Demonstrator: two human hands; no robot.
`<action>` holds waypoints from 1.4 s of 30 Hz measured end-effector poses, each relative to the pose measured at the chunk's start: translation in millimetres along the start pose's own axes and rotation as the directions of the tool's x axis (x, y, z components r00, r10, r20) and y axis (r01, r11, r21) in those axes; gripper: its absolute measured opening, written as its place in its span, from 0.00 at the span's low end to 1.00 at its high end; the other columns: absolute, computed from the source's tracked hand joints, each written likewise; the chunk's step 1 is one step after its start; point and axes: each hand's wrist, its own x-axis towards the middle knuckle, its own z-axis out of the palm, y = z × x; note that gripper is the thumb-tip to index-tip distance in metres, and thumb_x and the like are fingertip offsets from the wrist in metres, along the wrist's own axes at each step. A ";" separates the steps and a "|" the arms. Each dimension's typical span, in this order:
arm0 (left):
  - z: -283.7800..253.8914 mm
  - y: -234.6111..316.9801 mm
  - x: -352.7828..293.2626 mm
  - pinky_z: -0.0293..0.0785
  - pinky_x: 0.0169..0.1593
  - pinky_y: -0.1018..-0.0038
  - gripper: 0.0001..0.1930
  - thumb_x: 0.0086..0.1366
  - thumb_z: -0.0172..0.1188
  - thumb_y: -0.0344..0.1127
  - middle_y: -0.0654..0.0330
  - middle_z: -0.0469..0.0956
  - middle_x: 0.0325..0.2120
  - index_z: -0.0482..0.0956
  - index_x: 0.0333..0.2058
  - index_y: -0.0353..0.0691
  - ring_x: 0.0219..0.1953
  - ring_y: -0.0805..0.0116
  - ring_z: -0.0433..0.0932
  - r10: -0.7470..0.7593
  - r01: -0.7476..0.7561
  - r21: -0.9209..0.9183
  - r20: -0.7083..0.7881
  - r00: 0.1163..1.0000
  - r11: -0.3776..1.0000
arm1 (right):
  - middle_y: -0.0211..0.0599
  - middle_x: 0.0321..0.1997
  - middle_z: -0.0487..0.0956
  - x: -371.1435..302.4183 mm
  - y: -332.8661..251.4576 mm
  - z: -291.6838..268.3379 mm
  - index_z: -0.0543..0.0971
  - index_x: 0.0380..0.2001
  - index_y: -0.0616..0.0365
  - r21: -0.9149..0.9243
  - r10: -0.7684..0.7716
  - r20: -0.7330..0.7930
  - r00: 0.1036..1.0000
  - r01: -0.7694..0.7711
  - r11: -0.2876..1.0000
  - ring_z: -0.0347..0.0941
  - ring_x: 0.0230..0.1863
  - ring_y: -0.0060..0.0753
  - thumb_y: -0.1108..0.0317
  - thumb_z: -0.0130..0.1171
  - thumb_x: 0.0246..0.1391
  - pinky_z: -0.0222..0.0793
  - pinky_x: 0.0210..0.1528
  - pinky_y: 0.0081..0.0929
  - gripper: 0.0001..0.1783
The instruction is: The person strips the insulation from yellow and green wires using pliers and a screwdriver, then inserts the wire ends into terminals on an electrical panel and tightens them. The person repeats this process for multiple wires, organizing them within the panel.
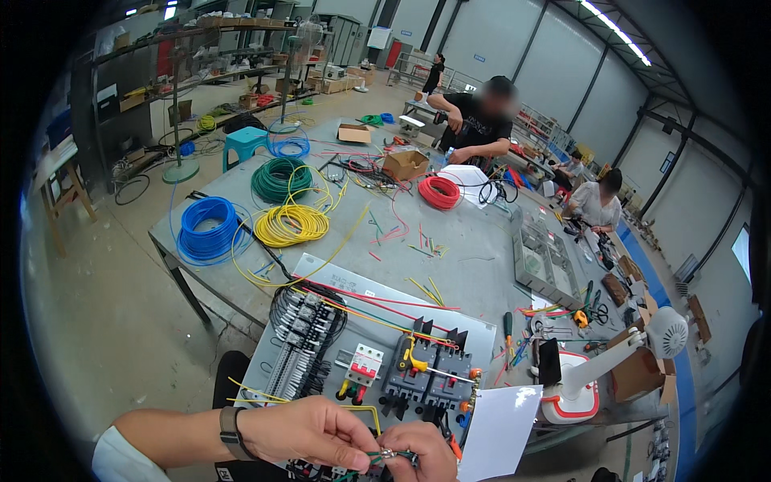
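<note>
My left hand (309,434) and my right hand (422,451) meet low in the view, over the near edge of a metal mounting panel (470,325). Between my fingertips is a green wire (374,459) with a small shiny metal end, which looks like a terminal lug; the fingers partly cover it. Just beyond my hands on the panel are a small white circuit breaker (365,364) and two larger dark grey breakers. A yellow-handled screwdriver (414,360) lies across these. To their left runs a terminal block (293,341) with many black wires.
Blue (210,230), yellow (291,225), green (281,179) and red wire coils (438,193) lie on the grey table. Right stand a divided bin (546,257), a white desk fan (610,353) and paper (502,426). Across the table, a person (482,124) holds a tool.
</note>
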 end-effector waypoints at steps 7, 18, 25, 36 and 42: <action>-8.6 -6.4 -9.4 0.64 0.30 0.88 0.13 0.71 0.66 0.31 0.67 0.83 0.37 0.82 0.51 0.34 0.30 0.87 0.73 -0.124 0.123 -0.062 -0.016 0.992 0.990 | 0.44 0.41 0.80 10.1 -16.4 -15.3 0.78 0.43 0.58 -0.110 0.072 0.245 0.967 -0.046 0.993 0.78 0.41 0.48 0.71 0.65 0.61 0.74 0.46 0.39 0.09; -13.1 4.2 -18.9 0.63 0.28 0.86 0.12 0.71 0.66 0.32 0.68 0.83 0.36 0.83 0.51 0.35 0.28 0.87 0.72 -0.075 0.077 -0.056 0.044 0.996 0.995 | 0.42 0.42 0.82 -1.5 5.1 -9.9 0.79 0.43 0.59 -0.135 0.168 0.208 0.964 -0.142 0.981 0.80 0.42 0.45 0.71 0.65 0.61 0.76 0.45 0.37 0.09; 5.3 32.3 -24.3 0.71 0.30 0.85 0.11 0.67 0.70 0.29 0.65 0.84 0.32 0.84 0.47 0.33 0.28 0.85 0.76 0.284 -0.092 0.420 -0.421 0.862 0.903 | 0.43 0.41 0.82 -32.3 20.7 2.3 0.79 0.42 0.66 0.471 0.546 -0.023 0.837 -0.473 0.745 0.80 0.44 0.30 0.80 0.63 0.61 0.79 0.46 0.28 0.07; 26.7 4.2 9.0 0.76 0.34 0.82 0.09 0.70 0.65 0.26 0.62 0.86 0.34 0.84 0.46 0.31 0.32 0.83 0.79 0.536 -0.217 0.670 -0.314 0.783 0.710 | 0.44 0.40 0.83 5.6 -17.9 6.8 0.82 0.40 0.69 0.517 0.586 -0.155 0.795 -0.440 0.734 0.81 0.42 0.26 0.84 0.71 0.52 0.79 0.44 0.24 0.12; 30.8 0.6 15.2 0.78 0.36 0.79 0.09 0.68 0.66 0.26 0.58 0.86 0.31 0.85 0.45 0.32 0.32 0.79 0.82 0.630 -0.181 0.803 -0.282 0.724 0.567 | 0.42 0.37 0.85 6.8 -19.1 11.6 0.83 0.39 0.70 0.474 0.661 -0.201 0.722 -0.519 0.711 0.82 0.36 0.23 0.83 0.71 0.52 0.80 0.40 0.20 0.10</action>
